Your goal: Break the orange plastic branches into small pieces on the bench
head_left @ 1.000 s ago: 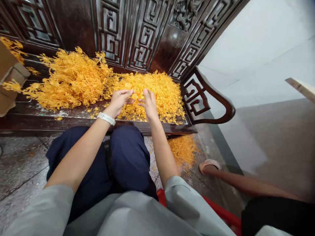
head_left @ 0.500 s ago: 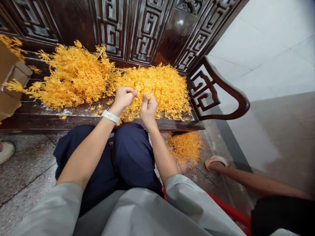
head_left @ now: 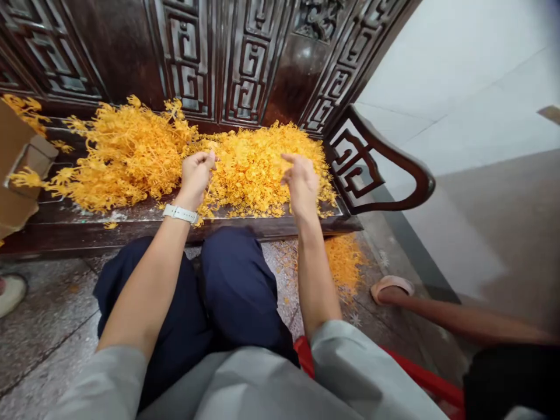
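Observation:
Two heaps of small orange plastic pieces lie on a dark carved wooden bench: a branchy heap on the left and a finer heap in the middle. My left hand, with a white watch on its wrist, is closed in a pinch on an orange piece at the near edge of the finer heap. My right hand hovers over that heap's right side, fingers curled and pinched on a small orange piece.
The bench's curved armrest stands to the right. More orange pieces lie on the floor below the bench. A cardboard box sits at far left. Another person's leg and sandalled foot stretch in from the right.
My hands were together, working on one orange piece; now they have drawn apart, the left going left and the right going right over the heap.

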Motion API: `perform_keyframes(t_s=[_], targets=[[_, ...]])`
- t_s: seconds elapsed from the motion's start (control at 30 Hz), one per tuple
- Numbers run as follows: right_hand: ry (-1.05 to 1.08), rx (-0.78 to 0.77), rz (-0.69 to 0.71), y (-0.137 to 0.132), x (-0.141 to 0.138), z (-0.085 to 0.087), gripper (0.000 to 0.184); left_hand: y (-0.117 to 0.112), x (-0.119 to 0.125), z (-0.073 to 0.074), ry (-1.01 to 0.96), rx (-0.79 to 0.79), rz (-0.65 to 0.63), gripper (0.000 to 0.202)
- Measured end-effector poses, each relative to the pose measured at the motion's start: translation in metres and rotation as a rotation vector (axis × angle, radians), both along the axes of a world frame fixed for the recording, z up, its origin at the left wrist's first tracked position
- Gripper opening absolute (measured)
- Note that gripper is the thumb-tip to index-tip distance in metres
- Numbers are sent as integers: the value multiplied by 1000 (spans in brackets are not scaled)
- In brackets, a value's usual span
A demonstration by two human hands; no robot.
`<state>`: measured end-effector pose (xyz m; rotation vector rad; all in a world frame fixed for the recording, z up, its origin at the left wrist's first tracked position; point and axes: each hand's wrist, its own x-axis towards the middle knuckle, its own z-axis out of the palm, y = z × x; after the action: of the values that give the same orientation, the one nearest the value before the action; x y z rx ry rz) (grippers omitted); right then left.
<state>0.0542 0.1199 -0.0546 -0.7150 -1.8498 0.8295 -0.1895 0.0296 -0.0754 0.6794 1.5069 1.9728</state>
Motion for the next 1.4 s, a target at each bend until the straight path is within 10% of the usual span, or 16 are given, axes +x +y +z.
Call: perform_keyframes(t_s=[0.13,0.47,0.67,0.83,1.1,1.4], targets=[[-182,-9,-99,35,-5,-26,82,2,6,-7,145,13,-63,37],[531,-1021,276,-52,-57,-21,55,12,56,-12,237,5,-187,44],[608,-1113,211,-89,-46,-11,37,3,56,1,33,-53,-293,33],[548,-1421,415,-110,-39,2,36,-3,64,7,-91,-19,-251,16],[527,-1240,312,-163,-57,11,55,-10,57,16,-422,7,-234,19],[388,-1347,364,-177,-42,20,60,-10,82,20,-337,62,-100,30]])
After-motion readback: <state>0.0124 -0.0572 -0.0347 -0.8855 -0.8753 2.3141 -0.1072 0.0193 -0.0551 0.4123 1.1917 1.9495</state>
